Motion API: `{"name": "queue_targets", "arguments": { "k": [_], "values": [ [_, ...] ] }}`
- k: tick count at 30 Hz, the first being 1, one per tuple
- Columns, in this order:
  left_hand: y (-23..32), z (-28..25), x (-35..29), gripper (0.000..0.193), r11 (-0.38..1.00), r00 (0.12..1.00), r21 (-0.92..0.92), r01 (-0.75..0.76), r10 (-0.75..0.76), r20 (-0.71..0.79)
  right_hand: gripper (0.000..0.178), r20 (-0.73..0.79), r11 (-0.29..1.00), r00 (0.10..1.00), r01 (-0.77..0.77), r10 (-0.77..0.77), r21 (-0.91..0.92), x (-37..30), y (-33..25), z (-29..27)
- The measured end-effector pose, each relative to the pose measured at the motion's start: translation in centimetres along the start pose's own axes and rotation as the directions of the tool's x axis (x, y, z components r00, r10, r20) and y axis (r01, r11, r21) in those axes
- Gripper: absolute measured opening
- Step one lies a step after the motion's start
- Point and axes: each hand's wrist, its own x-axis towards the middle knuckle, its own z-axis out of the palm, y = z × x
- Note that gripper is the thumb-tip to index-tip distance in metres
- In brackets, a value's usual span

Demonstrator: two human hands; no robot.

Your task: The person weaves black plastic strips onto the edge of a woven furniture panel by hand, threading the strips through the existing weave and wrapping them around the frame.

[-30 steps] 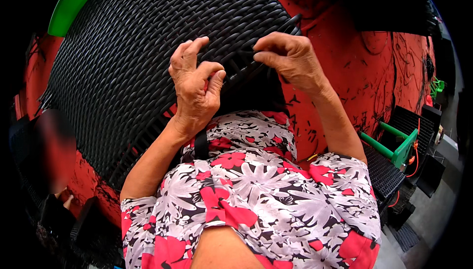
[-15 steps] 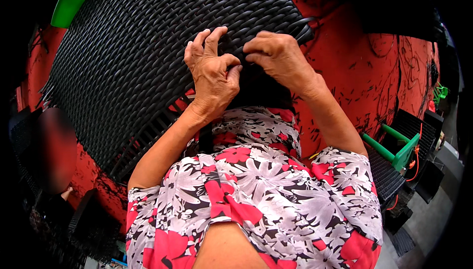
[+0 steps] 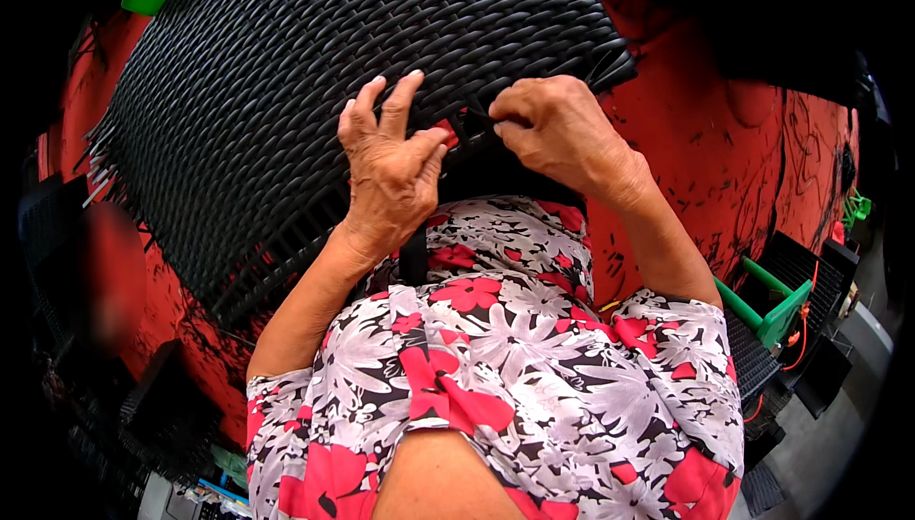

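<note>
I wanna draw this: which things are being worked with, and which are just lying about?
Seemingly being worked with:
- black woven panel
- left hand
- right hand

Seemingly just lying about:
- dark scraps on the red floor
- green frame

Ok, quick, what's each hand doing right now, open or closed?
Left hand: closed in a pinch, but I can't tell if it holds anything.
Right hand: pinched closed, apparently on a thin black strand.

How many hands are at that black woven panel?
2: left hand and, rightward, right hand, both at the near edge of the black woven panel. Others may be hidden beyond the frame.
</note>
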Motion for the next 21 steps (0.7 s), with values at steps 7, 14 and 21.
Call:
{"name": "queue_targets", "arguments": {
  "k": [7, 14, 21],
  "values": [
    [1.4, 1.5, 1.0, 0.011, 0.989, 0.988, 0.131, 0.066, -0.083, 0.127, 0.011, 0.174, 0.978, 0.985, 0.019, 0.018, -0.208, 1.7, -1.1, 0.3],
    [1.0, 2.8, 0.8, 0.007, 0.99, 0.99, 0.023, 0.141, -0.14, -0.029, 0.01, 0.061, 0.997, 0.998, 0.004, 0.001, -0.073, 1.2, -0.2, 1.5],
    [1.2, 2.9, 1.4, 0.006, 0.989, 0.989, -0.032, 0.142, -0.143, -0.043, 0.012, 0.239, 0.987, 0.969, -0.031, 0.068, -0.155, 2.4, 0.3, 1.4]
  ]
}}
